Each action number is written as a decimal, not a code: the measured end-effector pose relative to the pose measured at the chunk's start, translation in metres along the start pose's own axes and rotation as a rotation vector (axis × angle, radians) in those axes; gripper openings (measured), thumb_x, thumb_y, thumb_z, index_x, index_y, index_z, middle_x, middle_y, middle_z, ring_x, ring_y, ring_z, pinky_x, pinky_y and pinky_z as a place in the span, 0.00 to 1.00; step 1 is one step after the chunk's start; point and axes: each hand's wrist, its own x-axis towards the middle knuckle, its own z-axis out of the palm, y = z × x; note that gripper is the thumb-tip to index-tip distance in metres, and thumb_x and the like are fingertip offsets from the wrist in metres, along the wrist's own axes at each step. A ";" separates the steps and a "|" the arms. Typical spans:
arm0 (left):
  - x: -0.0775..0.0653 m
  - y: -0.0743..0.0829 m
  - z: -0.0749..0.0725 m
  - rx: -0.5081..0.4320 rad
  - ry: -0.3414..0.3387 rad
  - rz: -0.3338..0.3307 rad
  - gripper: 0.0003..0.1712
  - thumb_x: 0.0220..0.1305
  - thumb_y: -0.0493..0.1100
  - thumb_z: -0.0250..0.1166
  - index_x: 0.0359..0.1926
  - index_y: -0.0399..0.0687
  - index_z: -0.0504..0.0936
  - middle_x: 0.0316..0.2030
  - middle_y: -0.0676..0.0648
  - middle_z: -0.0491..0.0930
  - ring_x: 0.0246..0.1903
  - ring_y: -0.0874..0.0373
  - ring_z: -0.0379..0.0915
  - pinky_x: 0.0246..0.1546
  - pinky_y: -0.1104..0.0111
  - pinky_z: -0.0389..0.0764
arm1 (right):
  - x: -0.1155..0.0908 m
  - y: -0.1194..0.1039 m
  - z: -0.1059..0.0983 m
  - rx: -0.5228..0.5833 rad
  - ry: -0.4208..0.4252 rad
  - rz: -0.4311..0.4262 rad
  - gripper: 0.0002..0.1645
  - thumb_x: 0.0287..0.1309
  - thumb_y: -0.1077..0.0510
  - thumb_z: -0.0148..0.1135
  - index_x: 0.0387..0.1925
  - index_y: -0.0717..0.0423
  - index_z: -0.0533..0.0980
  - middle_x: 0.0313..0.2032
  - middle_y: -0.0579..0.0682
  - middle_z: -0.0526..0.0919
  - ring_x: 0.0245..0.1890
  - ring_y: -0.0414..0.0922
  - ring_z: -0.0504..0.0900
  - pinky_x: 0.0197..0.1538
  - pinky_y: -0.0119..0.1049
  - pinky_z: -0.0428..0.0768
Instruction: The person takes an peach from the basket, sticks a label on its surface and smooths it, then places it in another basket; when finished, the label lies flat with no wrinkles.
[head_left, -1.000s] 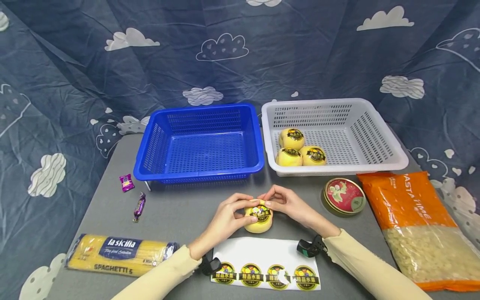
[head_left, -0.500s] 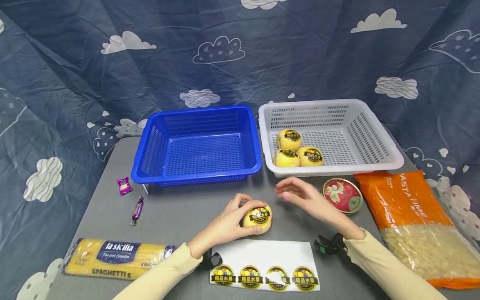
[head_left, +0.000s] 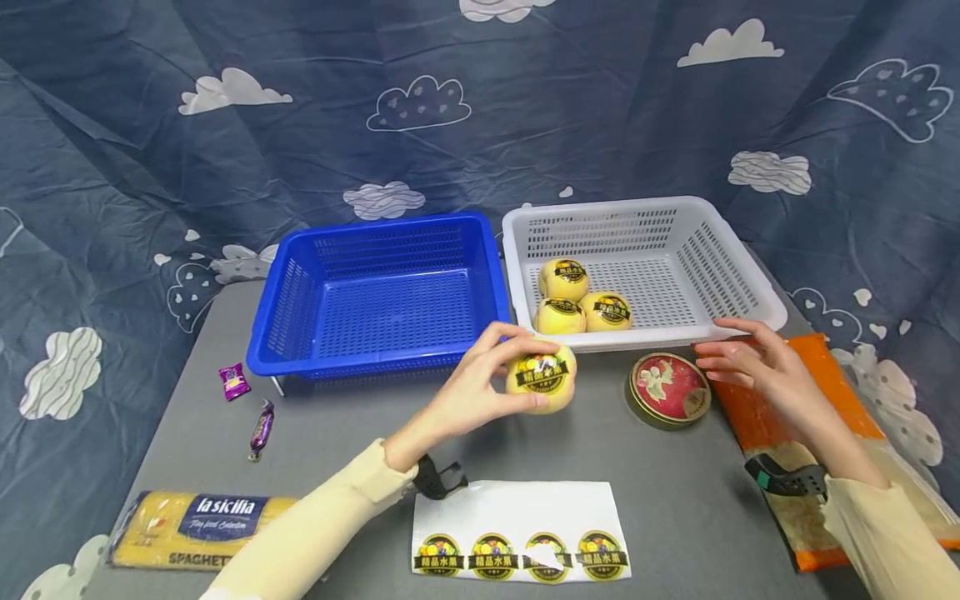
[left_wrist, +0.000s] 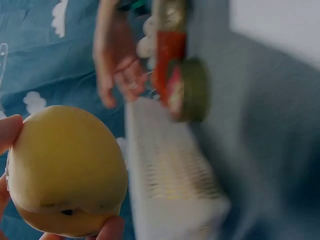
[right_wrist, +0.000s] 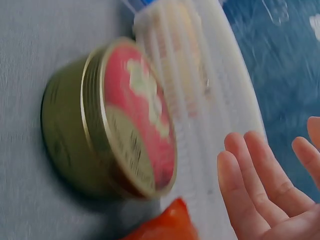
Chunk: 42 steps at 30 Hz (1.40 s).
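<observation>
My left hand (head_left: 480,379) grips a round yellow apple (head_left: 558,392), which bears a black and gold label on the side facing me. The apple is raised above the table, just in front of the gap between the two baskets. In the left wrist view the apple (left_wrist: 67,167) shows its bare skin and a dark dimple low down. My right hand (head_left: 772,375) holds nothing, its fingers spread and relaxed over the orange pasta bag (head_left: 735,408), right of a round red-lidded tin (head_left: 667,390). Three labelled apples (head_left: 585,308) lie in the white basket (head_left: 637,340).
A blue basket (head_left: 375,364) stands left of the white one. Near me lies a white sheet (head_left: 517,504) with a row of round stickers (head_left: 491,557). Two purple candies (head_left: 261,429) and a spaghetti pack (head_left: 202,533) lie at the left.
My right hand has let go of the apple and moved right, past the tin to the pasta bag. My left hand has lifted the apple up and toward the white basket.
</observation>
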 end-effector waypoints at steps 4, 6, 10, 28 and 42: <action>0.044 0.005 -0.006 0.045 0.042 0.004 0.29 0.44 0.48 0.72 0.52 0.59 0.76 0.50 0.52 0.65 0.50 0.63 0.59 0.41 0.68 0.73 | -0.003 0.005 -0.010 0.074 0.047 0.018 0.22 0.66 0.69 0.37 0.61 0.60 0.57 0.46 0.54 0.79 0.42 0.47 0.79 0.40 0.35 0.78; 0.067 0.003 -0.005 0.050 0.058 -0.018 0.29 0.44 0.49 0.72 0.52 0.60 0.76 0.48 0.54 0.66 0.48 0.66 0.59 0.43 0.67 0.71 | -0.004 0.008 -0.013 0.094 0.089 0.041 0.22 0.66 0.68 0.38 0.60 0.59 0.58 0.46 0.52 0.79 0.41 0.46 0.80 0.39 0.35 0.78; 0.111 -0.005 0.002 0.077 0.064 -0.069 0.29 0.46 0.50 0.71 0.53 0.61 0.75 0.47 0.55 0.67 0.46 0.68 0.57 0.46 0.70 0.64 | -0.003 0.013 -0.016 0.135 0.156 0.064 0.21 0.66 0.67 0.40 0.59 0.60 0.60 0.46 0.51 0.79 0.40 0.46 0.80 0.39 0.36 0.78; 0.209 -0.043 0.053 0.208 0.030 -0.269 0.29 0.48 0.41 0.70 0.54 0.56 0.74 0.49 0.52 0.71 0.49 0.62 0.61 0.48 0.76 0.62 | -0.002 0.018 -0.014 0.100 0.245 0.069 0.22 0.64 0.67 0.45 0.58 0.64 0.60 0.42 0.50 0.79 0.37 0.43 0.81 0.37 0.33 0.79; 0.201 -0.046 0.052 0.402 -0.122 -0.501 0.17 0.60 0.38 0.58 0.51 0.49 0.77 0.52 0.51 0.73 0.49 0.60 0.68 0.38 0.75 0.70 | 0.009 0.023 -0.014 0.099 0.236 0.084 0.20 0.63 0.66 0.47 0.56 0.56 0.65 0.42 0.47 0.79 0.37 0.43 0.81 0.36 0.33 0.79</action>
